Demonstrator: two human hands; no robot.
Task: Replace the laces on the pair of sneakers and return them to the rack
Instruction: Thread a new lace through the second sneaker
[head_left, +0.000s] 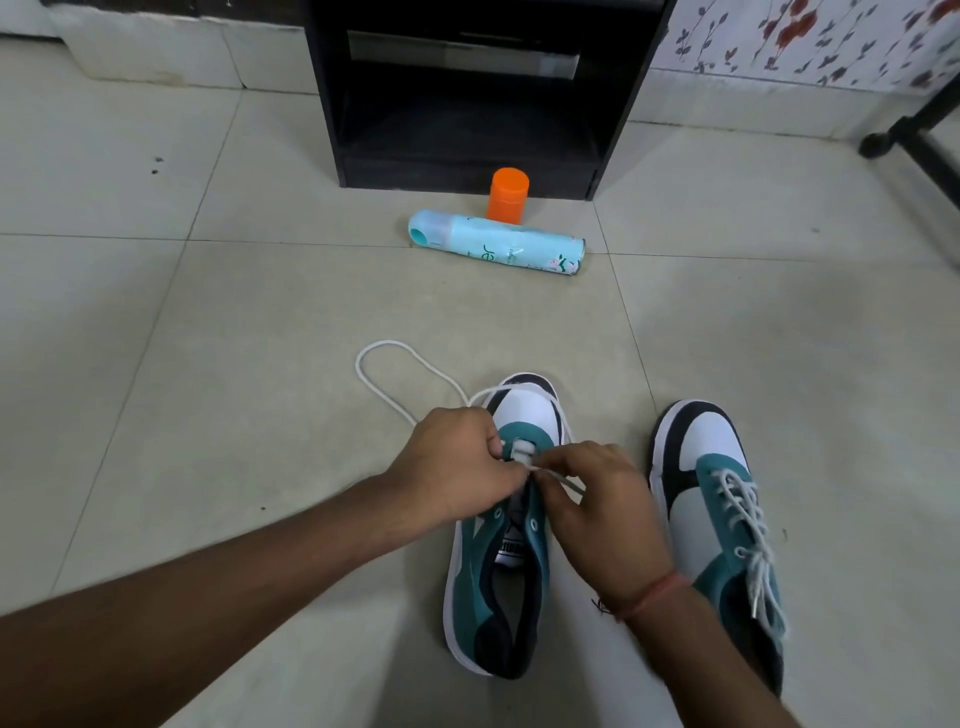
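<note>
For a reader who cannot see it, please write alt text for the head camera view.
Both hands, left hand and right hand, pinch a white lace at the front eyelets of a teal sneaker on the tiled floor. Its laced partner stands to the right; beyond them a spray can lies before a black rack.

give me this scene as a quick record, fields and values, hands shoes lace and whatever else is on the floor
left hand: pinches the white lace at the front eyelets
right hand: pinches the lace end
white lace: loose loop on the floor
left sneaker: mostly unlaced
right sneaker: fully laced
spray can: lying on its side
orange container: upright behind the can
black rack: lower shelf empty
</note>
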